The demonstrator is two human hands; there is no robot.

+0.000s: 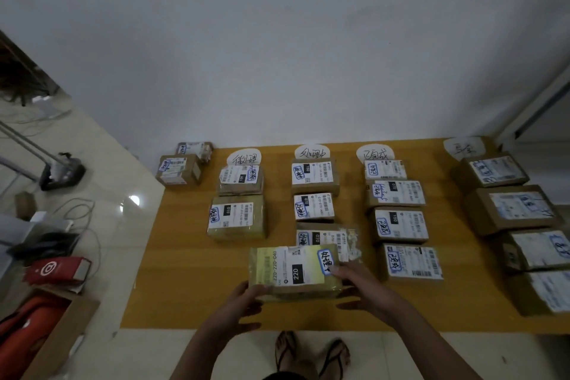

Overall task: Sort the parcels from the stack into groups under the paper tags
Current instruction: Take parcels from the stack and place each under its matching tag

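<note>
I've got the taped parcel pinched by its near corners, left hand wrapped on the left corner and right hand on the right, at the near end of the second column under the second paper tag, overlapping the parcel behind it. It looks like stiff cardboard, light enough for two hands. That glossy tape may be slick, so I'd grip edges, not the label.
</note>
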